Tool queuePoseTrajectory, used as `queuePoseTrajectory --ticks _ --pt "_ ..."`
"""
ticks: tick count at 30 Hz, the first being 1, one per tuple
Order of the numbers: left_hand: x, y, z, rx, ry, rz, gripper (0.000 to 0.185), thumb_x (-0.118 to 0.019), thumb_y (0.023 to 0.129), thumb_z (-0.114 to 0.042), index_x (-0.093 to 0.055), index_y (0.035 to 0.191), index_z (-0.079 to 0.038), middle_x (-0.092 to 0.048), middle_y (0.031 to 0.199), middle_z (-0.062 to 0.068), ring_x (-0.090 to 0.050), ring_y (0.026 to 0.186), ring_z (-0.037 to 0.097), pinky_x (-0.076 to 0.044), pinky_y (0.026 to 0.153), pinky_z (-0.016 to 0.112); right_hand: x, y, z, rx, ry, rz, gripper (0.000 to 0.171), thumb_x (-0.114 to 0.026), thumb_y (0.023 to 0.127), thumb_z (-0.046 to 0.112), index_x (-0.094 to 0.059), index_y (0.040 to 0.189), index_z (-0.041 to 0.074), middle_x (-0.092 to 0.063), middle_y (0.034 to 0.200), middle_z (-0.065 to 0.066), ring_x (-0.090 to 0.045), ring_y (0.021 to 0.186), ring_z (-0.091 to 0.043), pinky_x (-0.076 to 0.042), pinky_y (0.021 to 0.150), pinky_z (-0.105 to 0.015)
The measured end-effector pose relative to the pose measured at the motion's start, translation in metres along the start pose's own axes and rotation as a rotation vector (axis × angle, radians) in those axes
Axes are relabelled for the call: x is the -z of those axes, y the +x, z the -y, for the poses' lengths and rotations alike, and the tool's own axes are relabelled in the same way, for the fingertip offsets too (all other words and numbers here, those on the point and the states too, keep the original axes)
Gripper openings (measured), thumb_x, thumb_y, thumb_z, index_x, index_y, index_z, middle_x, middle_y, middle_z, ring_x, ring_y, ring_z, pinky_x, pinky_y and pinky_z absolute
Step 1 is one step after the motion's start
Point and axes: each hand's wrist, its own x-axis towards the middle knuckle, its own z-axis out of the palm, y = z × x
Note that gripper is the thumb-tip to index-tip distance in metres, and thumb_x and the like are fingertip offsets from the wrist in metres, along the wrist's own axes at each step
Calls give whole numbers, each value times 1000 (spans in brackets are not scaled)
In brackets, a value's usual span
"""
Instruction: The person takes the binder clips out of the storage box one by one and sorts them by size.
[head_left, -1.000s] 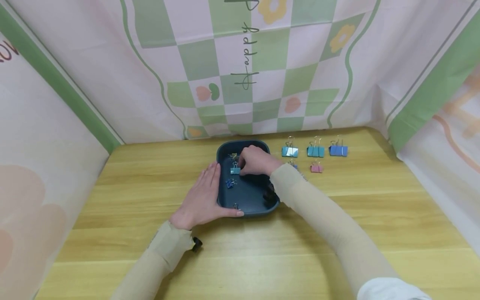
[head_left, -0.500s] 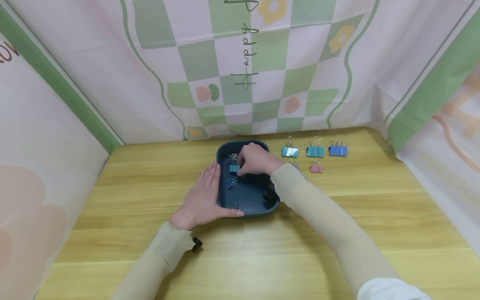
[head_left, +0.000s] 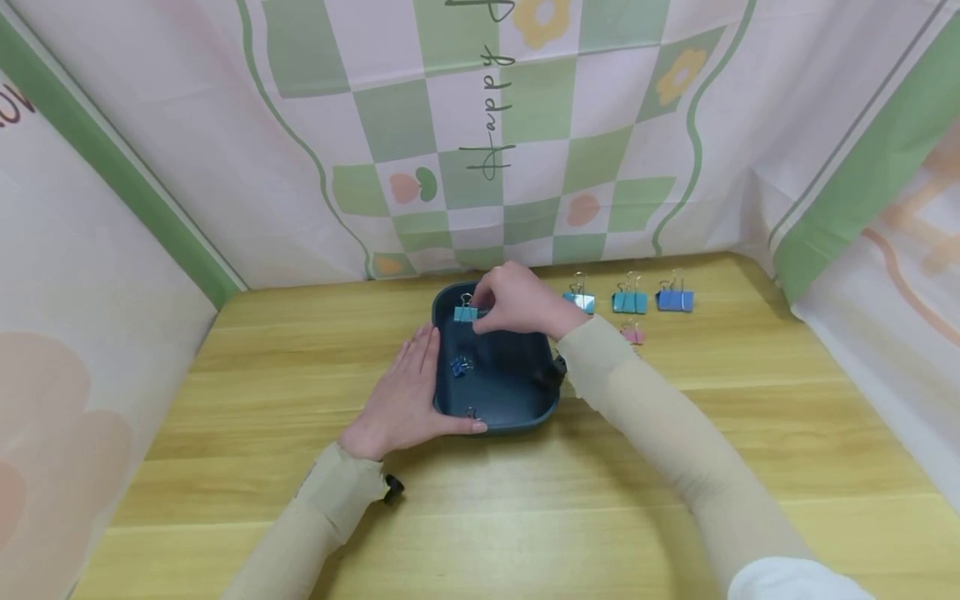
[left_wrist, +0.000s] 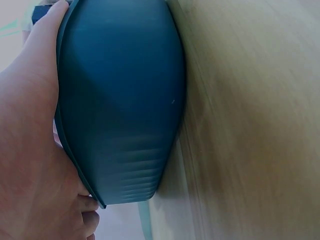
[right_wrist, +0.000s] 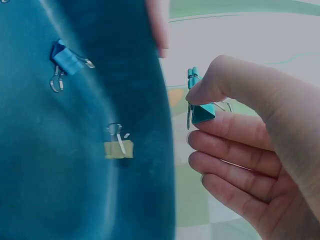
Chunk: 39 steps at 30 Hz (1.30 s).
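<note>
1. The tabletop (head_left: 225,467) of pale wood carried everything, with a checked cloth backdrop (head_left: 480,142) behind it.
2. The dark blue tray (head_left: 498,392) lay just past the left hand (head_left: 405,400), whose straight fingers (head_left: 426,350) pressed flat along the tray's left wall while the thumb lay along its near rim; that hand gripped nothing.
3. The right hand (head_left: 521,300) hovered over the tray's far end, thumb and forefinger pinching the teal binder clip (head_left: 465,313) and the other fingers loosely curled below.
4. That clip sat at the right fingertips, clear of the tray floor, its long axis running roughly left to right in the head view; the right hand was the nearer one, having hold of it.
5. A row of larger clips (head_left: 630,302) stood on the tabletop to the right of the right hand, with a pink clip (head_left: 632,335) nearer.
6. Below the right fingers, a small blue clip (right_wrist: 67,60) and a yellow clip (right_wrist: 119,148) lay on the tray floor.
</note>
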Motion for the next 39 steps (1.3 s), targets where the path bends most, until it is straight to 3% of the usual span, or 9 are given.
queuePoseTrajectory --ticks 7,18,26,39 --pt "0 0 2 -9 14 -13 143 -47 68 -99 -4 162 1 2 169 14 5 154 23 -4 123 39 14 -13 0 -41 -2 -18 29 -85 81 27 -80 104 10 -73 99 -1 -65 92 -17 -57 83 -35" --pt "1 0 1 -5 30 -15 145 -45 66 -101 -5 162 0 2 169 13 4 154 23 -4 123 37 30 -39 -14 -59 -5 -68 28 -85 81 24 -79 104 9 -74 100 -3 -68 97 -24 -56 85 -43" --pt "0 1 1 -11 26 -13 146 -46 65 -101 0 162 -1 4 169 13 6 154 22 -3 123 37 43 -63 -40 -83 13 -130 24 -82 80 21 -80 101 10 -74 99 -3 -67 97 -25 -55 83 -46" --pt "1 -1 0 -8 34 -6 146 -43 66 -101 -1 161 0 6 169 13 7 154 21 0 122 34 69 -115 -89 -242 13 -234 27 -86 77 17 -78 99 3 -74 98 -13 -67 95 -34 -53 86 -52"
